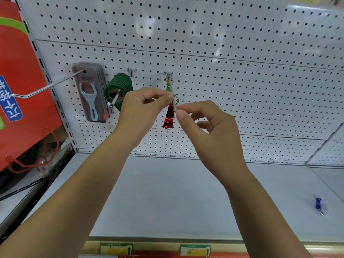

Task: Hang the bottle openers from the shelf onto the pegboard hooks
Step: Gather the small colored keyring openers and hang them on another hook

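The blue opener (pixel 318 203) on the shelf (pixel 167 192) is blurred; the red bag (pixel 22 90) is cropped left.

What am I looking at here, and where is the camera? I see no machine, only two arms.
There is no machine here. A person works with bare hands, and this single picture comes from a camera worn on their head, looking forward and down.

The left hand pinches the ring of a red bottle opener, holding it at the end of a metal hook on the white pegboard. The right hand pinches the hook's tip, seemingly to steady it. A green opener hangs further back on the same hook. On the grey shelf below, off to the right, lies one blue opener.
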A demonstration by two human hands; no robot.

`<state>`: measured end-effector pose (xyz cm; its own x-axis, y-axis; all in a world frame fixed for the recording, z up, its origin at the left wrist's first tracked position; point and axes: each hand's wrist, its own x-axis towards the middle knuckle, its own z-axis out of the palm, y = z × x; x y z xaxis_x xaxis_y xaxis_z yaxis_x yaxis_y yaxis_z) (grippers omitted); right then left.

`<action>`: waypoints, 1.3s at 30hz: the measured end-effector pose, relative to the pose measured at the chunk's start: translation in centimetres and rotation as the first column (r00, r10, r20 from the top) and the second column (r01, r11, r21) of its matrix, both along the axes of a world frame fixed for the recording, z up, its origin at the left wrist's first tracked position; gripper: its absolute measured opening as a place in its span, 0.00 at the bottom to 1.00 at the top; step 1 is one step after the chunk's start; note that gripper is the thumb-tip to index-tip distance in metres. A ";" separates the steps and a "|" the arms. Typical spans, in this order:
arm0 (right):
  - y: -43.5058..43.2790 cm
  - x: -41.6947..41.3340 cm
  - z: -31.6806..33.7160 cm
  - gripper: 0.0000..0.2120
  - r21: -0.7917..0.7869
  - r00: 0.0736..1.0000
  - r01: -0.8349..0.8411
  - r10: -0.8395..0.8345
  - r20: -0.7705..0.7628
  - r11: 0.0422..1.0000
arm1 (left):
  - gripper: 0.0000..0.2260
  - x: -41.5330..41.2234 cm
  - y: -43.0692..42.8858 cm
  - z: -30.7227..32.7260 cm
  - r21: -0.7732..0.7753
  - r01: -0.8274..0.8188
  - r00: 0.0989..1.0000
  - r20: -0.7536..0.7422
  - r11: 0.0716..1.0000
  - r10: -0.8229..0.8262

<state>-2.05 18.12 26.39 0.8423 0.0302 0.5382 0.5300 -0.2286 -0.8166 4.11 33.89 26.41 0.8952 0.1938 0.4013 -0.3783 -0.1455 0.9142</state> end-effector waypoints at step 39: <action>-0.5 -0.3 -0.1 0.09 -0.156 0.999 -0.032 0.033 0.006 0.987 | 0.12 9.0 0.2 -0.2 0.637 -0.302 0.948 0.280 0.709 0.151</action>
<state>-2.38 17.62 26.25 0.8346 0.1415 0.5323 0.5464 -0.3349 -0.7676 13.12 34.07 26.19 0.7490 -0.0032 0.6626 -0.4083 -0.7898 0.4577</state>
